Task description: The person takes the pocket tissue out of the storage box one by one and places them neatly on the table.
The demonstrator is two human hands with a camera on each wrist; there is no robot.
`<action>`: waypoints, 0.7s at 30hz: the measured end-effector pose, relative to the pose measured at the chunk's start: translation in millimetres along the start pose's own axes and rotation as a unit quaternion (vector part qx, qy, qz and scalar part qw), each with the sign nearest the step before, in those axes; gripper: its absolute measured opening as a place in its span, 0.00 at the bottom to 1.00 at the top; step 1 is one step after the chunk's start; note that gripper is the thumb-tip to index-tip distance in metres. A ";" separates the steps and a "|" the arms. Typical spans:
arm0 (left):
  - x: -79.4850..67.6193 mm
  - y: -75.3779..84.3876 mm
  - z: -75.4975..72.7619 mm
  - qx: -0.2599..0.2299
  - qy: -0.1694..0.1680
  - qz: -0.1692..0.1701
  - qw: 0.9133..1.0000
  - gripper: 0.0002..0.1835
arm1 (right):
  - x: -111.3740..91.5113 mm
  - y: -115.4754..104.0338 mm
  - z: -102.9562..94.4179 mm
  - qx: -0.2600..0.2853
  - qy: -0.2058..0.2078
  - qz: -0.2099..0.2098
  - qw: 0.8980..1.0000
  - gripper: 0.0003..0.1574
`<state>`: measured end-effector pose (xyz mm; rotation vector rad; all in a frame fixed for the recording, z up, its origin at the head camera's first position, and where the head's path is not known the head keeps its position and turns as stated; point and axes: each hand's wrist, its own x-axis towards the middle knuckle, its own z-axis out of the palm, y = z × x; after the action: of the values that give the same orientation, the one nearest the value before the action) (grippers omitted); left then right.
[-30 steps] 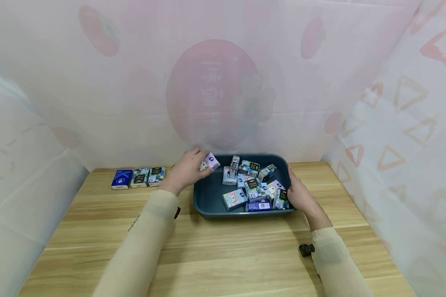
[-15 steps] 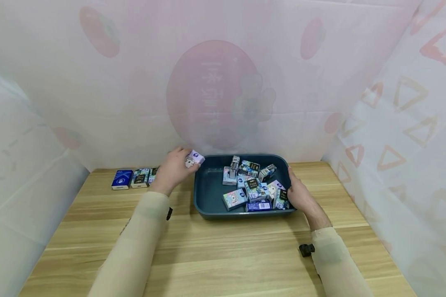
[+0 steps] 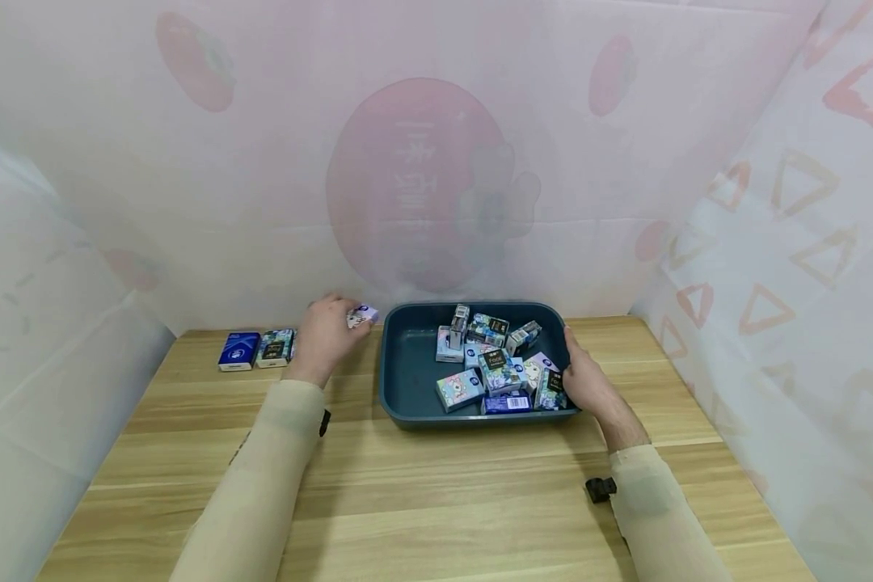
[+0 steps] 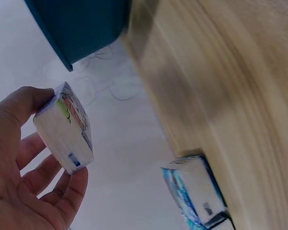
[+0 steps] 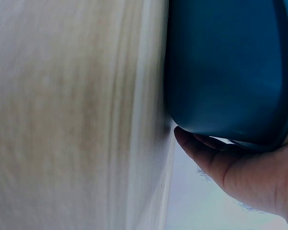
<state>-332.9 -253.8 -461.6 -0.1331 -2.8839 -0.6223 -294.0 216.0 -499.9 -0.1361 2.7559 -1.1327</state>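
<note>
A small lilac pack of pocket tissues with a cartoon print is pinched between the thumb and fingers of my left hand. In the left wrist view the pack stands tilted, above the table's back edge in the picture. My right hand grips the right end of a dark teal plastic tub. The right wrist view shows its fingers along the tub's outer wall. Inside the tub several tissue packs lie jumbled, among them a floral one and a cartoon one.
Left of my left hand, a blue tissue pack and a floral tissue pack lie side by side at the back of the wooden table. Another floral pack in that row shows in the left wrist view. A printed cloth hangs behind.
My left hand has moved left and lower with the lilac tissue pack, from over the tub's left rim to beside the row. The right hand and the tub have stayed put.
</note>
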 end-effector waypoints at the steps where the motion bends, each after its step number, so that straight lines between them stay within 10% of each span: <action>1: -0.6 -1.3 0.6 0.001 0.004 0.000 1.000 0.26 | -0.1 -0.2 0.0 0.000 0.001 -0.001 1.000 0.55; 21: -5.8 -23.1 27.4 0.035 0.017 -0.007 0.999 0.13 | 1.2 1.0 0.3 0.002 -0.003 -0.001 1.000 0.56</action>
<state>-334.7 -263.6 -496.5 -0.0915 -2.8726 -0.5198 -295.2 216.3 -500.9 -0.1422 2.7493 -1.1379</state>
